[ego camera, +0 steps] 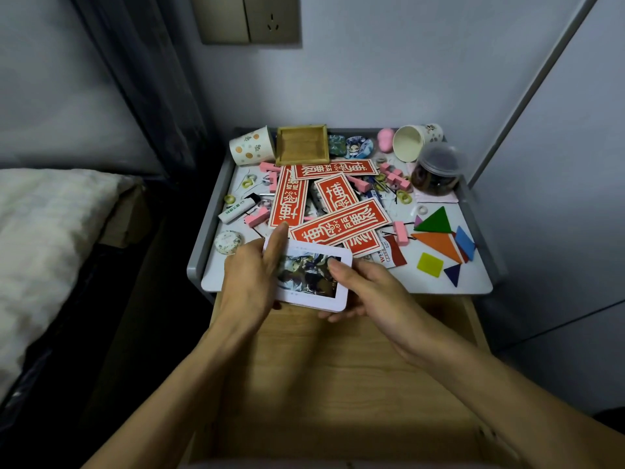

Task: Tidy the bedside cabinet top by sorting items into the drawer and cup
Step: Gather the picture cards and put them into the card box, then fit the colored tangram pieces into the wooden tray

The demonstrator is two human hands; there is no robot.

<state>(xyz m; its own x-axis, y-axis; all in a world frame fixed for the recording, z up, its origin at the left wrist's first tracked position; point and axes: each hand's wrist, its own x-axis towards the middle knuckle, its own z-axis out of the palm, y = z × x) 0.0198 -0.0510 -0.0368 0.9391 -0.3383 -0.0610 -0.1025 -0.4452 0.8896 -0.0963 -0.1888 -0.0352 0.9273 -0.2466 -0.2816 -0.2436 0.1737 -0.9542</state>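
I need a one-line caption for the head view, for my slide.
Left hand and right hand hold a picture card above the open drawer, before the cluttered cabinet top.

A beige wall socket [248, 16] sits high on the pale wall [406, 62]. At the left hangs a dark curtain [142, 79], above a bed [44, 231] with white bedding. A brown cardboard box [126, 218] touches the bed's edge.
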